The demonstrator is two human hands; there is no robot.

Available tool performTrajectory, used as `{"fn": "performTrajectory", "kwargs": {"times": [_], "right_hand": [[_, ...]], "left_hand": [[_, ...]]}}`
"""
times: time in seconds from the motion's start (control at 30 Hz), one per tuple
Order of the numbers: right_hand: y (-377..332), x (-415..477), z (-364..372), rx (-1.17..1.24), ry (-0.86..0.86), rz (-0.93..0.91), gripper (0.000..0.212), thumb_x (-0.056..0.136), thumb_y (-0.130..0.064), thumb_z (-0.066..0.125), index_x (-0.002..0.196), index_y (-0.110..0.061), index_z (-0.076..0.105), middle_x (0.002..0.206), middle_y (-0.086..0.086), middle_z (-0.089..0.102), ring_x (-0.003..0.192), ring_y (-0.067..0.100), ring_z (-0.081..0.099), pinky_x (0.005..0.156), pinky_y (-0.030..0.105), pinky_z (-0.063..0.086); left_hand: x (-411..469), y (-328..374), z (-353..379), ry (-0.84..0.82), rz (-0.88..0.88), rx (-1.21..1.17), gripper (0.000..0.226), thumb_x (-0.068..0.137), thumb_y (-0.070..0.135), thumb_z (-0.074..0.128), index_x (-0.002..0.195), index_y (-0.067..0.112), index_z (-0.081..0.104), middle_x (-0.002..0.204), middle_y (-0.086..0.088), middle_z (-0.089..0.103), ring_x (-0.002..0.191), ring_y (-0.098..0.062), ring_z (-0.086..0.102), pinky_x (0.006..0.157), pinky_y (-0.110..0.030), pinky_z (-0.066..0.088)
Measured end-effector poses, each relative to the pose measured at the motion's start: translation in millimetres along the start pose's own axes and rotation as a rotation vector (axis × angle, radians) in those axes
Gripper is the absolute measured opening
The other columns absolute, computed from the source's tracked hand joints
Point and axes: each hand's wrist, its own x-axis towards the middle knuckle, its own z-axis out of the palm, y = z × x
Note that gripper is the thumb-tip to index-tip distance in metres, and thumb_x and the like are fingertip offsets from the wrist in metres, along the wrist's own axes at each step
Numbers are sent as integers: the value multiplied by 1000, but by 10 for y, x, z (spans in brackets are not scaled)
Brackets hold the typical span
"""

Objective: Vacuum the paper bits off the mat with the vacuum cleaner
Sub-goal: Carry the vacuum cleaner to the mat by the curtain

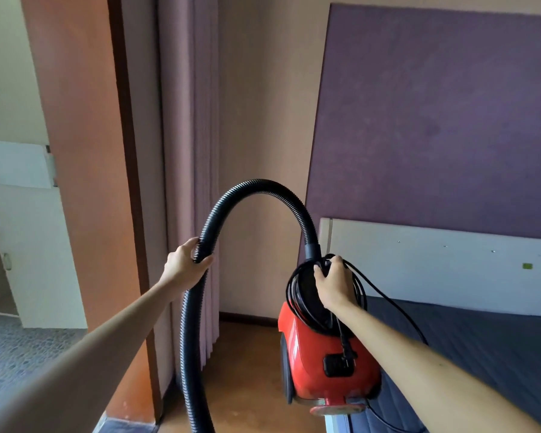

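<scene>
1. Vacuum cleaner [322, 364]: a red canister that hangs nose-up just left of the mattress [481, 354], its lower end level with the mattress's near-left corner. It looks carried rather than parked, probably on its way to the work spot. Neither a mat nor paper bits show in this view, so I judge the vacuuming has not begun.

2. Hose [263, 184]: black and ribbed, it rises from the top of the vacuum cleaner, arches over further left of the mattress, then drops out of view at the bottom edge. Its nozzle end is hidden. Held up like this, it likely stays off the floor and out from underfoot.

3. Cord [388, 301]: wound in loose loops round the canister's top, with one strand sagging over the mattress's left edge. Being coiled suggests the machine is not plugged in.

4. Left hand [181, 264]: well left of the mattress, with fingers and thumb curled round the hose on its descending side, seemingly to steady it.

5. Right hand [333, 285]: just left of the mattress, its fingers clenched over the black top of the vacuum cleaner and some cord loops, bearing the weight.

6. Plug [345, 346]: dangles against the red shell, beside the mattress's left edge.
</scene>
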Motion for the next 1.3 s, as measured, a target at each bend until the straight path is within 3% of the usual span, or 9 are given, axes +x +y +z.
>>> {"fn": "performTrajectory", "kwargs": {"times": [0.23,0.43,0.6,0.67,0.83,0.97,1.07,1.3], "right_hand": [[123,935,176,19,-14,-23,21,94,-27,59,98,-8,50,100,14,64,86,33,65,67,37,52],[226,1503,405,12,-37,-61,21,95,-25,57,100,-6,50,101,14,65,89,32,64,65,29,42],[358,1899,701,21,-61,-60,19,95,-26,57,98,-8,51,97,12,65,81,29,64,60,27,41],[420,2052,849,10,-73,-46,19,95,-26,56,98,-8,51,95,11,65,77,28,64,55,26,41],[490,2520,1352,40,-105,-21,19,95,-25,57,97,-6,52,87,7,60,75,31,66,60,40,57],[524,2886,1795,12,-128,-39,21,96,-23,57,102,-4,54,97,11,64,87,29,65,63,27,42],[511,3260,2208,9,-156,-54,20,96,-25,56,101,-6,53,97,11,64,84,28,65,62,27,42],[340,3958,2969,17,-207,-99,20,95,-25,56,102,-6,52,90,6,60,84,29,64,65,28,41]], "left_hand": [[696,254,468,45,-39,12,52,90,30,68,138,22,50,111,-11,68,87,-32,69,79,-48,60],[1184,249,760,99,-79,41,55,89,34,68,139,24,49,109,-12,69,94,-33,67,86,-48,56],[1567,79,1047,104,-103,54,53,88,37,66,136,23,47,102,-10,68,83,-25,65,75,-36,55],[1734,6,1174,98,-113,56,52,88,39,65,134,24,47,100,-11,68,82,-26,65,74,-37,55],[2289,-222,1481,74,-149,46,51,88,38,66,132,26,45,99,-8,68,76,-23,67,68,-33,55],[2744,-484,1642,75,-175,36,48,89,36,65,130,25,44,97,-10,68,74,-24,67,65,-34,55],[3149,-716,1760,84,-207,24,48,89,35,65,131,24,42,96,-11,67,70,-21,64,59,-29,48],[3923,-1117,1861,111,-279,-37,47,89,34,64,131,31,41,90,-8,69,69,-20,66,61,-30,52]]}}
